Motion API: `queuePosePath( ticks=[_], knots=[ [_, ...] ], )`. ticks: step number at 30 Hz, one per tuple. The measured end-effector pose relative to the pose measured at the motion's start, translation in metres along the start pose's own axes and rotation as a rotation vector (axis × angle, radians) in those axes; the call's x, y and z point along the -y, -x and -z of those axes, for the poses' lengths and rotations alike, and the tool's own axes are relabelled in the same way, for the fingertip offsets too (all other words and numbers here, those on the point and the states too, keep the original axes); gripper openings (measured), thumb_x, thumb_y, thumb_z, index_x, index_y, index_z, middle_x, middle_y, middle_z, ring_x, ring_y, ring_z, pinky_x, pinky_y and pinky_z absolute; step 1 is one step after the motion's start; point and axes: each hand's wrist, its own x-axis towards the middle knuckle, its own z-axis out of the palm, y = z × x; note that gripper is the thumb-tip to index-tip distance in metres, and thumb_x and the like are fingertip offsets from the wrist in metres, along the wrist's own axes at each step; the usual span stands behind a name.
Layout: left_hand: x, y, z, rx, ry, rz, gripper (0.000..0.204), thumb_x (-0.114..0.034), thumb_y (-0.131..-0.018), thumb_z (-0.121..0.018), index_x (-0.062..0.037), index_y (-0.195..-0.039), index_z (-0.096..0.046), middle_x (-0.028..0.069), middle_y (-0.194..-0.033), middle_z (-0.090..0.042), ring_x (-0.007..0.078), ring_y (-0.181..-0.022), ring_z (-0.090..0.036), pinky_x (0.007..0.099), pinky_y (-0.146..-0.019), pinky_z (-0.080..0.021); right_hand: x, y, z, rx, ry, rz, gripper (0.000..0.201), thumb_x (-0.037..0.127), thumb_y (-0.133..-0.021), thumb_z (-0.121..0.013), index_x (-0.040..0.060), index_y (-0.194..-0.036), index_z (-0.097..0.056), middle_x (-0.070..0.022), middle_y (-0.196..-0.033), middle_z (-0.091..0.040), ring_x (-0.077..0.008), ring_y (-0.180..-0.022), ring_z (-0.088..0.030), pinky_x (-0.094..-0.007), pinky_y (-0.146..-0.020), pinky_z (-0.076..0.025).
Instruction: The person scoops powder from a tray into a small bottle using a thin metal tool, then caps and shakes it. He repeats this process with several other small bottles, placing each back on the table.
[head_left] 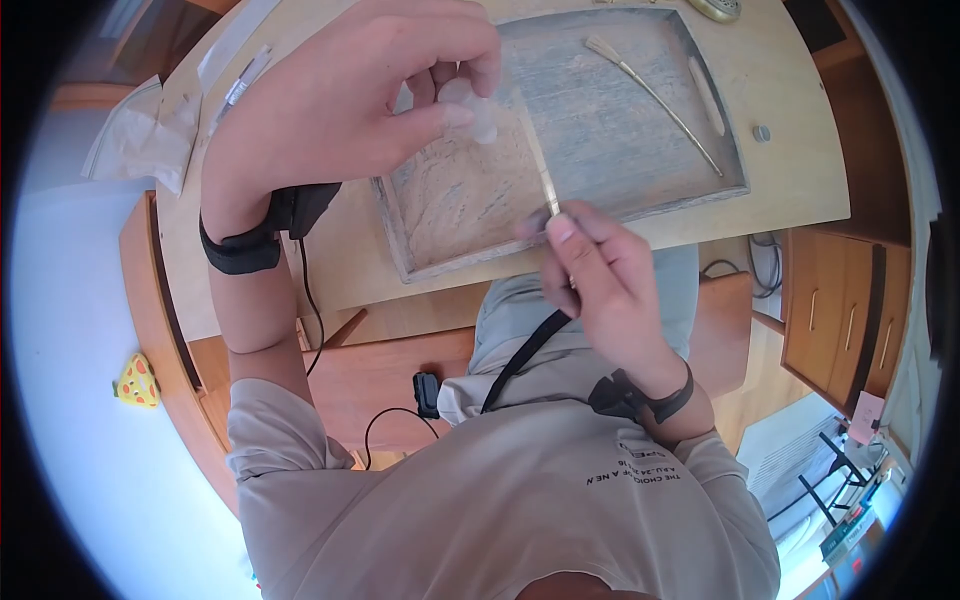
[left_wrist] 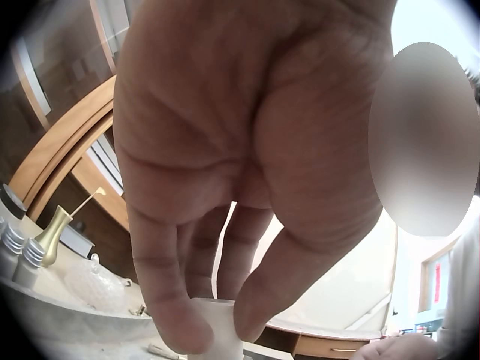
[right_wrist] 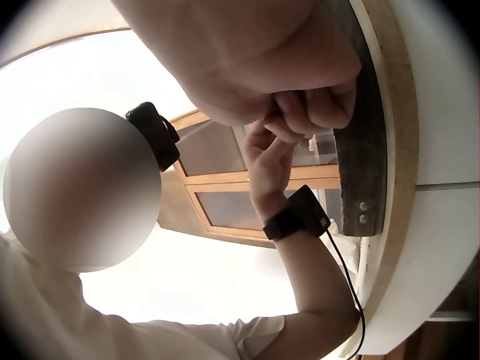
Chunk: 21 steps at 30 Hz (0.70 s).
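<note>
Two hands busy at the wooden tray [head_left: 470, 262], each with a small load. Translucent whitish piece [head_left: 484, 122] sits pinched between thumb and fingertips of the left hand [head_left: 340, 100], over the tray's sandy side; height above the surface hard to judge. Slim gold-coloured tool [head_left: 553, 200] clamped in the right hand [head_left: 605, 270], thumb laid along it, fingers curled beneath; its working end cannot be made out. Good handling, by my judgement: pinch only firmly enough to stop the piece slipping, since it looks smooth; hold it steady and low over the tray, let the tool do the fine movement, short strokes, light pressure, and keep clear of the loose brush [head_left: 650, 90] on the bluish side. Pose: left hand raised, wrist bent, palm turned down, black wrist strap [head_left: 240, 252] behind; right hand lower, beside the near rim, its forearm angling in from the body's right
</note>
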Motion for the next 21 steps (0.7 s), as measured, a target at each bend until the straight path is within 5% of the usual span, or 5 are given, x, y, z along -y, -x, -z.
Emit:
queuePosePath(
  ticks=[21],
  knots=[
    [-0.0084, -0.002, 0.0043, -0.006, -0.027, -0.035, 0.02, 0.001, -0.082, -0.072, 0.0, -0.098, -0.059, 0.0082, -0.102, -0.06, 0.0196, -0.081, -0.06, 0.0278, -0.07, -0.05, -0.0084, 0.0007, -0.002, -0.069, -0.088, 0.058, 0.028, 0.018, -0.109, -0.045, -0.0042, -0.109, -0.062, 0.0045, -0.059, -0.042, -0.004, -0.052, -0.036, -0.0229, -0.049, -0.032]
  ],
)
